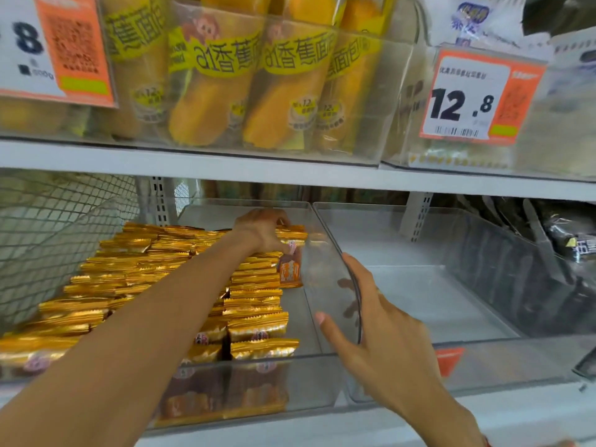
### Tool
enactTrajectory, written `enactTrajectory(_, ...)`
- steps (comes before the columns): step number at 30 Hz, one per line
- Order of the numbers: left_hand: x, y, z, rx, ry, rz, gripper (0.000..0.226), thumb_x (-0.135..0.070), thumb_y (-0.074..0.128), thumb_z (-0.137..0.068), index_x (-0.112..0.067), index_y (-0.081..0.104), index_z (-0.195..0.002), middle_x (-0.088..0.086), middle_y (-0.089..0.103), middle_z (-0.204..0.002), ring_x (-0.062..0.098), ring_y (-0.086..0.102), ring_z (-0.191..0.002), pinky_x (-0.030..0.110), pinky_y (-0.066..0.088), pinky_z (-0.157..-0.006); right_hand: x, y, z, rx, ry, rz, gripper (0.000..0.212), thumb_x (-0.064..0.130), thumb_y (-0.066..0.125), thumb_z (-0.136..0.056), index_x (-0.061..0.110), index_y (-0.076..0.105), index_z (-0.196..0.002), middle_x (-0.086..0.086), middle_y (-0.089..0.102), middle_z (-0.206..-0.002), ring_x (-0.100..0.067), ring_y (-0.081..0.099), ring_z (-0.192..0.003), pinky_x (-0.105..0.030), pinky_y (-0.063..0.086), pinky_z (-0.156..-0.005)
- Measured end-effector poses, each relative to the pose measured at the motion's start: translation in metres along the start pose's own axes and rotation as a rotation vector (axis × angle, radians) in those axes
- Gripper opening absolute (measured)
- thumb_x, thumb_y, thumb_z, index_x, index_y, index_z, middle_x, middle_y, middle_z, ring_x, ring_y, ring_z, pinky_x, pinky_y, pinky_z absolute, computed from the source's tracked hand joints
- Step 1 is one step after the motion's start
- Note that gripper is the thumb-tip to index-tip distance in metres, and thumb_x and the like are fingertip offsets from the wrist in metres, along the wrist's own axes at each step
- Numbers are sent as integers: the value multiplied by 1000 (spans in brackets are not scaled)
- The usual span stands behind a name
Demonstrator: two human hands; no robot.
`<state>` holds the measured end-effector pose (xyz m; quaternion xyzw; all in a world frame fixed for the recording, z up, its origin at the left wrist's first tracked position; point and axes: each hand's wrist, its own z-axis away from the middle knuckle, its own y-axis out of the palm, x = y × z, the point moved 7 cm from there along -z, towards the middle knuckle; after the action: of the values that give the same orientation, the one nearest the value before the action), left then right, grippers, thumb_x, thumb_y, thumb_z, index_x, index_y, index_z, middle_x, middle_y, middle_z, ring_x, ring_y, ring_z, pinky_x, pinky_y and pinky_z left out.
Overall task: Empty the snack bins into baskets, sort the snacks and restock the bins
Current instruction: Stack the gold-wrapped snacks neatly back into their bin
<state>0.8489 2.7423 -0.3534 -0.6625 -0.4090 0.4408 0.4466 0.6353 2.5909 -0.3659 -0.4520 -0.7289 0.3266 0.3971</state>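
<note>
Two clear bins [335, 240] sit side by side under a shelf of banana bread packs [225, 75] and a 12.8 price tag [477, 98]. Gold-wrapped snack packets [167, 272] stand in rows in the left bin, where the left hand [261, 230] grips packets at the back. The right hand [377, 330], fingers spread, holds the divider wall.
</note>
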Motion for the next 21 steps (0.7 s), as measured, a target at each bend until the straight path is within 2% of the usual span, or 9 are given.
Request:
enactTrajectory(4, 6, -17, 22, -61, -58, 150, 50, -52, 60, -89, -27, 50, -132, 0, 51, -139, 22, 49, -123, 30, 40, -92, 0, 1, 0, -30, -31, -7, 75, 69, 31, -84, 43, 1, -147, 16, 62, -119, -5, 63, -84, -21, 47, -67)
enactTrajectory(7, 4, -39, 64, -160, -53, 212, 40, -47, 58, -92, -28, 55, -128, 1, 57, -132, 23, 53, -120, 34, 43, -95, 0, -3, 1, -3, -42, -60, 73, 58, 43, -92, 32, 10, -152, 7, 51, -139, -15, 63, -100, -31, 51, -81)
enactTrajectory(9, -6, -58, 105, -270, -4, 191, 36, -46, 60, -91, -29, 60, -123, -3, 61, -129, 21, 55, -120, 38, 44, -96, 3, -12, 6, -26, -62, -12, 65, 43, 54, -94, 24, 25, -150, 1, 47, -140, -21, 57, -112, -35, 50, -84)
enactTrajectory(13, -32, -93, 207, -520, 98, 77, 25, -43, 60, -92, -30, 65, -113, -7, 66, -113, 14, 60, -104, 33, 47, -77, 21, -46, 47, -310, -268, 32, 33, 25, 63, -89, 15, 61, -120, -4, 62, -111, -23, 61, -95, -36, 56, -63)
enactTrajectory(15, -39, -96, 256, -569, 124, 114, 18, -41, 59, -92, -32, 67, -105, -12, 67, -99, 9, 61, -87, 28, 47, -66, 28, -45, 73, -272, -379, -20, 25, 30, 57, -90, 20, 66, -111, 10, 60, -94, -8, 57, -76, -30, 51, -53)
enactTrajectory(17, -39, -82, 296, -521, 100, 196, 9, -40, 61, -90, -35, 66, -96, -20, 63, -85, 3, 58, -73, 21, 42, -57, 31, -21, 90, 11, -395, -40, 25, 38, 51, -92, 30, 65, -112, 20, 55, -86, 0, 50, -69, -28, 48, -57)
enactTrajectory(18, -35, -66, 311, -449, 58, 228, 6, -40, 61, -89, -37, 64, -93, -22, 61, -78, -1, 56, -70, 19, 39, -56, 27, 1, 97, 252, -341, -18, 27, 42, 49, -95, 34, 61, -118, 19, 57, -91, -2, 53, -75, -28, 47, -65)
enactTrajectory(20, -21, -18, 336, -230, -54, 274, 4, -43, 58, -91, -40, 60, -91, -27, 58, -76, -5, 56, -70, 20, 43, -58, 6, 55, 121, 736, -189, 106, 36, 45, 46, -99, 34, 49, -133, 13, 57, -117, -11, 56, -103, -28, 42, -83)
enactTrajectory(21, -10, 13, 347, -116, -110, 293, 5, -45, 55, -92, -42, 59, -93, -28, 59, -79, -6, 58, -74, 23, 47, -62, -5, 78, 137, 884, -131, 133, 39, 43, 46, -99, 31, 47, -136, 9, 55, -126, -15, 54, -111, -29, 41, -88)
